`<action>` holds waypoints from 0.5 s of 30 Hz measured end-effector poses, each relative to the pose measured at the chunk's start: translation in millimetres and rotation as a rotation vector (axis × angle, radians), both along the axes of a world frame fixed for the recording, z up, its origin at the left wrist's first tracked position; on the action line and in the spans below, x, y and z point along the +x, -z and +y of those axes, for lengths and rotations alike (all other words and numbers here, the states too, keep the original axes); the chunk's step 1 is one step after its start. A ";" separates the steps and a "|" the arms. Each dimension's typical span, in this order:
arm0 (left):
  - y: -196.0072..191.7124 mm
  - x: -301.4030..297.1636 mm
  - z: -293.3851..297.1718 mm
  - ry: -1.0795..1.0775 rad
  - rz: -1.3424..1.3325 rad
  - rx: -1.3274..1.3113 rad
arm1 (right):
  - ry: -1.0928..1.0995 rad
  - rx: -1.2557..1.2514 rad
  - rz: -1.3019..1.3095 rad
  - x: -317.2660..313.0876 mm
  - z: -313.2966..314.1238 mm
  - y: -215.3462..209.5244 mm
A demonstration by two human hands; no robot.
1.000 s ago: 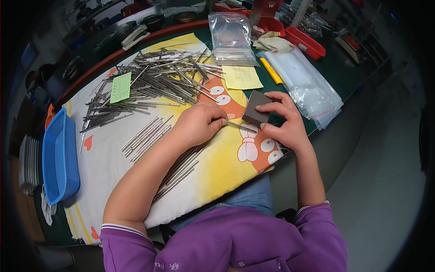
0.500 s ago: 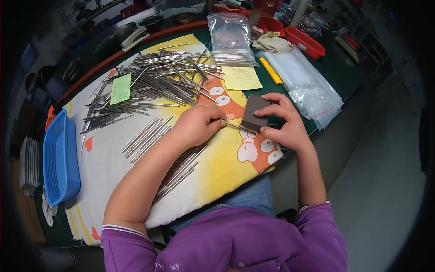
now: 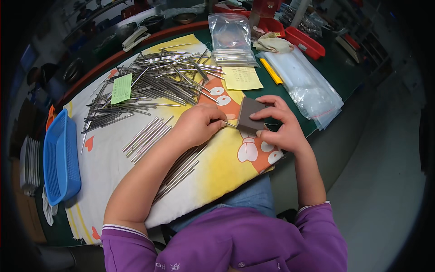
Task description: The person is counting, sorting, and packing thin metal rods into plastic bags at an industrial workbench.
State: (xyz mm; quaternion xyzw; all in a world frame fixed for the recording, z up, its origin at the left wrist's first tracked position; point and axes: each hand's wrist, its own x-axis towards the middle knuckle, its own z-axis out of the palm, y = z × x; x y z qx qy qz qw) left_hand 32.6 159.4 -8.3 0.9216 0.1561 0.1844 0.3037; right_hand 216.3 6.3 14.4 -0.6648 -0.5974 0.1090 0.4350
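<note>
The left hand (image 3: 197, 124) pinched a thin metal rod (image 3: 229, 124) against the grey abrasive block (image 3: 249, 114) clamped in the right hand (image 3: 278, 127) above the desk's cloth (image 3: 113, 167); steady, even strokes would likely serve best.

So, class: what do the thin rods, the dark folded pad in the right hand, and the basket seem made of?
Rods: probably bare metal, grey with bright glints. Pad: likely abrasive paper or sponge, matt grey-brown; not certain. Basket: apparently moulded plastic, uniform blue, slotted walls.

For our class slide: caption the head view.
Left hand feeds a thin metal rod into a folded grey abrasive pad held by the right hand.
</note>
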 end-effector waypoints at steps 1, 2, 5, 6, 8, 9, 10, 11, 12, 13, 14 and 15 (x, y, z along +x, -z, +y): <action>0.8 0.1 0.2 0.003 -0.005 0.017 | -0.104 -0.052 0.017 -2.6 -1.8 0.5; 1.2 0.2 0.6 0.005 -0.010 0.035 | -0.208 -0.105 0.034 -4.4 -1.9 0.9; -5.9 -0.3 -2.5 -0.022 0.026 -0.025 | -0.006 0.000 -0.083 1.8 1.7 1.5; -5.1 0.3 -2.1 -0.022 0.024 -0.024 | 0.001 0.028 -0.090 3.9 2.1 1.1; -1.8 1.4 -1.3 0.012 -0.007 0.027 | -0.215 -0.027 0.053 0.7 -1.2 3.5; -1.1 1.5 -1.3 0.013 -0.005 0.026 | -0.231 -0.097 0.039 -6.7 -2.7 0.4; -0.7 1.8 -0.7 0.001 0.001 0.022 | -0.231 -0.098 0.042 -3.0 -1.2 2.4; 0.1 2.2 -1.0 -0.010 0.006 0.018 | -0.110 -0.039 -0.058 3.9 2.8 5.6; 0.7 2.7 -0.5 -0.008 0.004 0.020 | 0.012 0.023 -0.160 7.7 6.0 5.5; 2.1 3.2 -0.5 0.000 -0.010 0.019 | 0.005 0.017 -0.056 6.8 3.6 2.3; 3.0 3.8 -0.2 0.007 -0.025 0.018 | 0.007 0.017 -0.060 4.9 1.6 2.0; 2.6 2.6 0.2 0.008 -0.027 0.015 | -0.125 -0.052 0.008 0.1 -0.2 3.3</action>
